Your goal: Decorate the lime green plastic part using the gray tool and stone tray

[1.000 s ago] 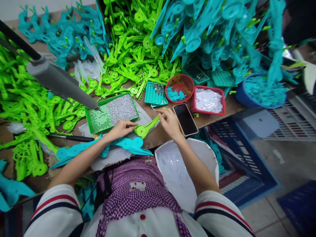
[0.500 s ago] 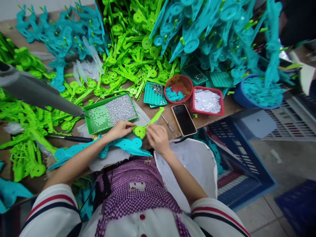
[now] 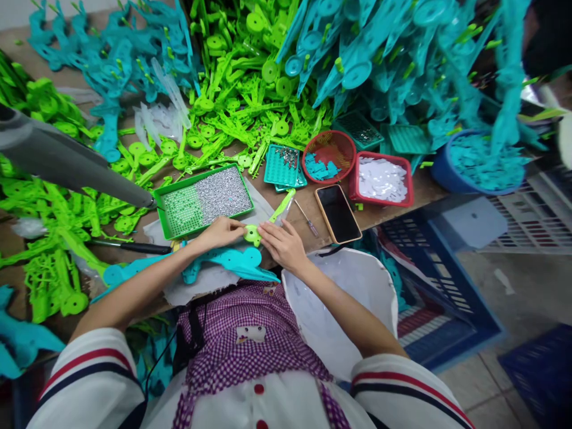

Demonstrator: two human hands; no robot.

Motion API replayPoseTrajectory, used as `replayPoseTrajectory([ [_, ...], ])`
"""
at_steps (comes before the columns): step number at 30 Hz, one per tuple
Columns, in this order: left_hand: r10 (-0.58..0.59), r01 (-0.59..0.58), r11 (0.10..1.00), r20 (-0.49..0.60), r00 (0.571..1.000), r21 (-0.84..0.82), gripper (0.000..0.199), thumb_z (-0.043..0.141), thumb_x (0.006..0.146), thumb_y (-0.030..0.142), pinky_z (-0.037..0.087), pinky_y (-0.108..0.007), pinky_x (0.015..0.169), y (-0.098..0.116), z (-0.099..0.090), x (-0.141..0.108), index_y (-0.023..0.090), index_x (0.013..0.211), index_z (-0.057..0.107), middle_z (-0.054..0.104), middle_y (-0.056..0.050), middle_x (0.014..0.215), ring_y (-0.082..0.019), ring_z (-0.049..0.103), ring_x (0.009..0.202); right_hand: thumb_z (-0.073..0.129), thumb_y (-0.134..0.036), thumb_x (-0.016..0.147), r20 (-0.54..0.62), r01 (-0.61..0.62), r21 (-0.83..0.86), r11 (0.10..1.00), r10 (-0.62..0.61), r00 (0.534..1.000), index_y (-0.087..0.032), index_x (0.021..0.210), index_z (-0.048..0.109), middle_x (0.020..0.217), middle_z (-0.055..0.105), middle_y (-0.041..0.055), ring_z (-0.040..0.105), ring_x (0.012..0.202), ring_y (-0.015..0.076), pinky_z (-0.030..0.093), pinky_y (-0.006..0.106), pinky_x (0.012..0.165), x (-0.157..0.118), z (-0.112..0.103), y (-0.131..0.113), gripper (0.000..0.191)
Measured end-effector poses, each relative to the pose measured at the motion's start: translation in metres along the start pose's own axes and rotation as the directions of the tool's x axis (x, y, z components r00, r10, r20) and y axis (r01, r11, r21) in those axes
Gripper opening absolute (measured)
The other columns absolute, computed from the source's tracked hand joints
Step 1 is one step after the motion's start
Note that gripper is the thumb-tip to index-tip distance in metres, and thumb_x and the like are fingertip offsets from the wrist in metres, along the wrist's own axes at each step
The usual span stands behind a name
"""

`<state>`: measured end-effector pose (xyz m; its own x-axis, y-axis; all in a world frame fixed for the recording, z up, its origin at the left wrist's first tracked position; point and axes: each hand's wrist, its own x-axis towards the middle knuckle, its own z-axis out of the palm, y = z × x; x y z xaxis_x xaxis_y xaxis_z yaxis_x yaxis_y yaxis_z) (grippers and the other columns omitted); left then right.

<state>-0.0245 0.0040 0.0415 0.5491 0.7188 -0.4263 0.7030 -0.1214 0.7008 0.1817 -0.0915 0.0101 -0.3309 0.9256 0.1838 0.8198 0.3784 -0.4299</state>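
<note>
A lime-green plastic part (image 3: 252, 236) with a round, holed end and a long arm lies at the near edge of the bench. My left hand (image 3: 221, 233) pinches the rim of its round end from the left. From the right, my right hand (image 3: 282, 244) has its fingers over the middle of the part, closed on it and hiding some of it. A turquoise plastic piece (image 3: 232, 261) lies just below my hands, partly under my left forearm. Beside my left hand stands a green tray (image 3: 172, 229) of small metal pins.
A grey tool (image 3: 84, 164) slants in from the left. A screwdriver (image 3: 311, 225) and a phone (image 3: 338, 214) lie to the right, before a red basket (image 3: 347, 177) and a red box (image 3: 409, 192). Green parts (image 3: 232, 113) and turquoise parts (image 3: 357, 71) are heaped behind.
My right hand's fingers have moved from the part's right side to lie flatter across it. The view has shifted slightly. My left hand keeps its pinch.
</note>
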Motion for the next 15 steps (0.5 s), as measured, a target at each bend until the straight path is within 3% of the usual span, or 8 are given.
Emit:
replayPoseTrajectory([
  [4, 0.075, -0.077, 0.996, -0.052, 0.996, -0.036, 0.037, 0.060, 0.081, 0.042, 0.047, -0.028, 0.065, -0.006, 0.004, 0.002, 0.014, 0.098, 0.077, 0.077, -0.009, 0.089, -0.020, 0.066, 0.074, 0.043, -0.027, 0.099, 0.046, 0.063, 0.038, 0.997, -0.064, 0.997, -0.025, 0.129, 0.061, 0.131, 0.065, 0.0055, 0.059, 0.124, 0.0182, 0.028, 0.046, 0.117, 0.005, -0.006, 0.006, 0.035],
  [7, 0.090, -0.093, 0.994, -0.057, 0.994, -0.057, 0.035, 0.062, 0.080, 0.041, 0.048, -0.029, 0.067, -0.009, 0.006, 0.005, 0.014, 0.097, 0.076, 0.077, -0.009, 0.090, -0.020, 0.067, 0.075, 0.044, -0.025, 0.099, 0.030, 0.088, 0.048, 0.995, -0.090, 0.996, -0.025, 0.131, 0.059, 0.131, 0.064, 0.0052, 0.059, 0.124, 0.0174, 0.028, 0.048, 0.118, 0.004, -0.006, 0.012, 0.036],
  [15, -0.011, 0.008, 0.995, -0.031, 0.999, -0.096, 0.045, 0.064, 0.076, 0.046, 0.050, -0.030, 0.071, -0.002, 0.008, 0.005, 0.013, 0.106, 0.072, 0.075, -0.011, 0.097, -0.021, 0.067, 0.081, 0.041, -0.019, 0.097, 0.010, 0.171, -0.014, 0.985, -0.171, 0.985, -0.028, 0.141, 0.046, 0.144, 0.053, 0.0053, 0.048, 0.135, 0.0196, 0.011, 0.060, 0.121, -0.011, 0.010, 0.019, 0.045],
])
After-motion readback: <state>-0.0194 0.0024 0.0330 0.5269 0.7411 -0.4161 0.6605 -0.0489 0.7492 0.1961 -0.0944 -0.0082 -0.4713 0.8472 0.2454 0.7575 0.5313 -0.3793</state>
